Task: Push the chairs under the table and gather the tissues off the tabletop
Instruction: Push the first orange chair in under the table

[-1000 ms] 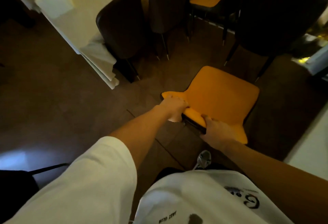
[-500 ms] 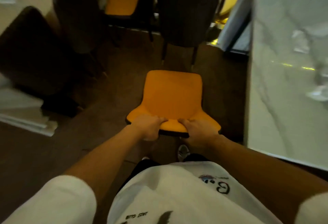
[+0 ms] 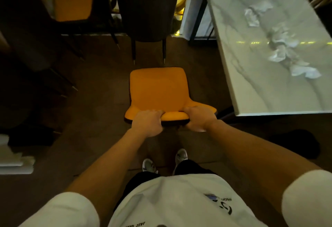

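Both hands (image 3: pixel 147 122) (image 3: pixel 199 118) on orange chair (image 3: pixel 158 90)

The white shirt (image 3: pixel 179 205) bears small dark print, too blurred to read.

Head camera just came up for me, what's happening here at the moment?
A person stands behind an orange chair, with the left hand and right hand both gripping the top of its backrest. The chair sits out on the floor, to the left of the marble table, not tucked under it. Several crumpled tissues lie on the tabletop, not yet gathered. A dark chair stands just beyond the orange one.
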The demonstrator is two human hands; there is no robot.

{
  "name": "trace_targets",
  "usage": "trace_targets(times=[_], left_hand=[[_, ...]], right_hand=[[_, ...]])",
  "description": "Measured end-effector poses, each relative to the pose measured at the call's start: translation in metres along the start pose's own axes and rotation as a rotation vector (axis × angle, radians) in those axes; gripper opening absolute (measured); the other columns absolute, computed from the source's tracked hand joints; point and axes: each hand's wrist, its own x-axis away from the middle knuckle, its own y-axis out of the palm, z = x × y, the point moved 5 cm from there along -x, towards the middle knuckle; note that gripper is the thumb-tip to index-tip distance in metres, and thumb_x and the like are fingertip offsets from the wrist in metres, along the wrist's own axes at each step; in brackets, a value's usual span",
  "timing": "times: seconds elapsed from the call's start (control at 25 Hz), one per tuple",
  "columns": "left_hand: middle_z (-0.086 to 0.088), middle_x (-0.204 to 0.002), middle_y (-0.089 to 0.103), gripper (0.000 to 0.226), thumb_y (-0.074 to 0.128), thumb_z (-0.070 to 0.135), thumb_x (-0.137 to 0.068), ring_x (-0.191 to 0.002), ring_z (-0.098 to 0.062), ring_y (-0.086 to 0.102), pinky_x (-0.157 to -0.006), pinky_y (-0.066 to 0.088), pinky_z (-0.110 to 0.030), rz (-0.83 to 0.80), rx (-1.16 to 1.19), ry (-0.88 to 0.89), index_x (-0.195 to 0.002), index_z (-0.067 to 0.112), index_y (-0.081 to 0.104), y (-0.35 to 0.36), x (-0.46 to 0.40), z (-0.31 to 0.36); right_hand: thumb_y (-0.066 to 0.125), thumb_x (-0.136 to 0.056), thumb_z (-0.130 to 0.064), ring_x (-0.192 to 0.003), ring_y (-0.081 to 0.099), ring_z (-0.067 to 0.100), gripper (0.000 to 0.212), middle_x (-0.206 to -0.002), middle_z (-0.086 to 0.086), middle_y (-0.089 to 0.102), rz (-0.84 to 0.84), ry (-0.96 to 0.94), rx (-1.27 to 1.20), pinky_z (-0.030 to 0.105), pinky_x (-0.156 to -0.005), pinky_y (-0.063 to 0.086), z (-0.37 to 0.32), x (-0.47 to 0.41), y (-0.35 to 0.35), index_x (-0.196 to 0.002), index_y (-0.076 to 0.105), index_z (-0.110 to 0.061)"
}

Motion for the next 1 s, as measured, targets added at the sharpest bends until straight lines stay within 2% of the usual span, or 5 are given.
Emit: trace_targets(times=[0.24,0.44,0.64,0.84,1.0], left_hand=[[0.007,-0.095,0.062,0.052,0.065,0.039,-0.083,-0.082,-0.019,0.059,-0.068,0.055,-0.041,0.004,-0.038,0.054,-0.134,0.036,0.054,0.007,0.019,-0.003],[0.008,-0.091,0.063,0.059,0.061,0.034,-0.073,-0.081,-0.020,0.059,-0.066,0.051,-0.037,0.001,-0.077,0.020,-0.131,0.040,0.056,0.009,0.020,-0.007],[0.007,-0.085,0.063,0.052,0.062,0.032,-0.071,-0.073,-0.020,0.058,-0.057,0.049,-0.034,0.019,-0.089,0.016,-0.122,0.037,0.062,0.003,0.022,-0.004],[0.010,-0.085,0.058,0.046,0.063,0.031,-0.074,-0.079,-0.019,0.058,-0.062,0.041,-0.033,0.047,-0.019,0.088,-0.121,0.036,0.062,0.006,0.023,-0.006],[0.007,-0.096,0.058,0.048,0.066,0.043,-0.088,-0.086,-0.019,0.056,-0.067,0.037,-0.034,0.041,-0.078,0.258,-0.132,0.029,0.054,0.007,0.022,-0.017]], right_hand=[[0.065,-0.073,-0.053,-0.074,0.055,0.013,0.042,-0.081,-0.017,0.046,0.111,0.044,-0.114,0.027,-0.054,0.032,-0.016,0.032,0.038,-0.112,0.057,-0.040],[0.064,-0.080,-0.047,-0.064,0.050,0.012,0.030,-0.076,-0.012,0.049,0.114,0.081,-0.138,0.029,-0.050,0.036,-0.026,0.040,0.046,-0.104,0.056,-0.031],[0.068,-0.078,-0.046,-0.065,0.053,0.011,0.024,-0.076,-0.011,0.055,0.128,0.106,-0.153,0.028,-0.050,0.039,-0.031,0.043,0.037,-0.094,0.055,-0.033],[0.065,-0.074,-0.045,-0.065,0.050,0.009,0.027,-0.074,-0.016,0.048,0.132,0.164,-0.150,0.026,-0.050,0.033,-0.032,0.051,0.035,-0.094,0.047,-0.042],[0.068,-0.076,-0.056,-0.076,0.056,0.012,0.035,-0.086,-0.014,0.058,0.071,0.267,-0.118,0.035,-0.062,0.052,-0.042,0.052,0.030,-0.106,0.059,-0.039]])
